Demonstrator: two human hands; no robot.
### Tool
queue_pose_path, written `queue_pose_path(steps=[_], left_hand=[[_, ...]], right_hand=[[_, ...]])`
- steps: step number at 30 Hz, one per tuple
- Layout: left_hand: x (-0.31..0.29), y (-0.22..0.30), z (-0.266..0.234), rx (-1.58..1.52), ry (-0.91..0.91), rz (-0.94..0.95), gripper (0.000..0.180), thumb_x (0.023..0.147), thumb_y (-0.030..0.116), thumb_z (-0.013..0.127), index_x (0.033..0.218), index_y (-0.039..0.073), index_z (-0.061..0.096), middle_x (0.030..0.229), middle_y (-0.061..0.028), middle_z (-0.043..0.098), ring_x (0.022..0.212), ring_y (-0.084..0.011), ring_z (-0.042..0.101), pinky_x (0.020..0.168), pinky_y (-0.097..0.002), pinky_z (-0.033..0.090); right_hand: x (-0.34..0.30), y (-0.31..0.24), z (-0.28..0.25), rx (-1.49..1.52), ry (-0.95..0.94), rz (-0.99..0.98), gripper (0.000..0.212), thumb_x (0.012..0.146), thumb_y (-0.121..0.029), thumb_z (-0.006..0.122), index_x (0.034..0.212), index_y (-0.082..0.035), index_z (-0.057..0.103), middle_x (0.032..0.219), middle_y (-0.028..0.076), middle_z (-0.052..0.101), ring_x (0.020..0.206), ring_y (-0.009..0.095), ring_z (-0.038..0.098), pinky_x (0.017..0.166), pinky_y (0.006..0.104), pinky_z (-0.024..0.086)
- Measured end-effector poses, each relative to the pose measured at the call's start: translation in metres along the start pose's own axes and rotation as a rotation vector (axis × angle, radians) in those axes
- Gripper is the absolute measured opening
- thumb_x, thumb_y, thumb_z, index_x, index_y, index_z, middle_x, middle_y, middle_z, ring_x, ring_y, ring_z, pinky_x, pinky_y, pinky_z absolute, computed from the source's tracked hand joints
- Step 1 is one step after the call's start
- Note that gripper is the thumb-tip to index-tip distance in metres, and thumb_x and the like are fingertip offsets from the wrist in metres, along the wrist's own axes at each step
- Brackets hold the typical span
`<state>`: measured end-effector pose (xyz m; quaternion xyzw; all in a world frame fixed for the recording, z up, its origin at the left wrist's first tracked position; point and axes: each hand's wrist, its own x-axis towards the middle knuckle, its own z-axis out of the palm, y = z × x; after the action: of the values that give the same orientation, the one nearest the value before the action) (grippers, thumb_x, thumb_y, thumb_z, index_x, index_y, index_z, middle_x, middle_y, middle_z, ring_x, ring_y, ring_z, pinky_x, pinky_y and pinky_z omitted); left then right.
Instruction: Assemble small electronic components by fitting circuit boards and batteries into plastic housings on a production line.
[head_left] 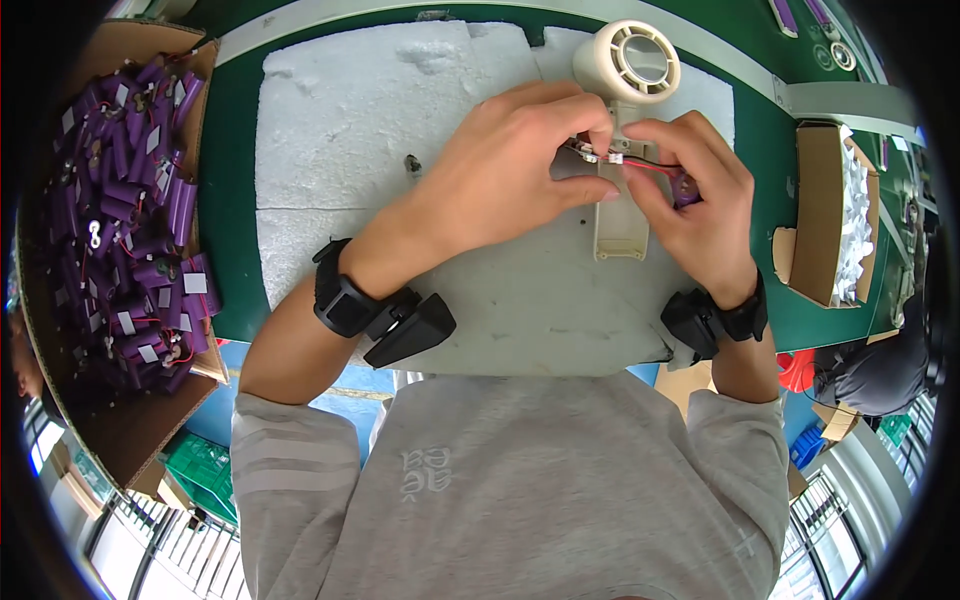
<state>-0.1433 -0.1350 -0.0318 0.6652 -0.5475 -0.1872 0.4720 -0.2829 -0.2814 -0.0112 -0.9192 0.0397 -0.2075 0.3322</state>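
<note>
Over pitted white foam [340, 130], below the round plastic fan [640, 60], pinching small plugs [615, 158] with left hand [520, 150] and right hand [706, 185] cupping smooth battery [685, 190].

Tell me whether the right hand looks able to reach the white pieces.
Probably yes, once emptied: the right hand holds a purple pack, but the white pieces sit in an open cardboard box, nothing visible blocking.

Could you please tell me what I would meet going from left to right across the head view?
Large cardboard box of purple wired packs → black device on the left wrist → left hand → small white connector → right hand → smaller cardboard box of white pieces.
</note>
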Motion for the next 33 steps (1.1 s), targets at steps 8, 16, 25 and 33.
queue_pose_path(steps=[8,16,25,33], left_hand=[[0.0,-0.006,-0.001,0.021,-0.003,0.04,0.033,0.07,0.006,0.081,0.092,0.005,0.056,0.09,-0.0049,0.061,0.078,-0.0203,0.062,0.067,-0.0304,0.051],[0.0,-0.005,-0.002,0.03,-0.025,0.011,0.034,0.07,0.006,0.081,0.094,0.004,0.057,0.091,-0.0055,0.062,0.078,-0.0203,0.063,0.069,-0.0306,0.052],[0.001,-0.007,-0.002,-0.048,-0.042,-0.009,0.034,0.07,0.005,0.081,0.095,0.004,0.058,0.092,-0.0037,0.064,0.078,-0.0158,0.062,0.071,-0.0291,0.052],[0.013,-0.001,-0.026,-0.383,-0.22,-0.1,0.028,0.078,-0.011,0.059,0.1,0.002,0.07,0.094,-0.0133,0.065,0.079,-0.0242,0.065,0.067,-0.0307,0.05]], right_hand=[[0.0,0.005,0.01,-0.017,-0.026,0.019,0.021,0.074,0.002,0.075,0.094,-0.003,0.07,0.079,0.005,0.061,0.063,0.013,0.058,0.055,0.0241,0.046],[0.002,0.003,0.009,0.004,-0.023,0.046,0.017,0.075,-0.001,0.075,0.091,-0.004,0.071,0.076,0.004,0.061,0.058,0.013,0.057,0.051,0.0239,0.046],[0.002,0.004,0.009,-0.023,-0.086,0.036,0.014,0.074,0.004,0.071,0.087,-0.001,0.067,0.075,0.003,0.06,0.058,0.009,0.052,0.052,0.0216,0.041],[0.001,0.005,0.009,-0.037,-0.109,0.008,0.013,0.072,0.002,0.072,0.084,-0.001,0.067,0.074,0.004,0.059,0.059,0.013,0.055,0.053,0.0246,0.044]])
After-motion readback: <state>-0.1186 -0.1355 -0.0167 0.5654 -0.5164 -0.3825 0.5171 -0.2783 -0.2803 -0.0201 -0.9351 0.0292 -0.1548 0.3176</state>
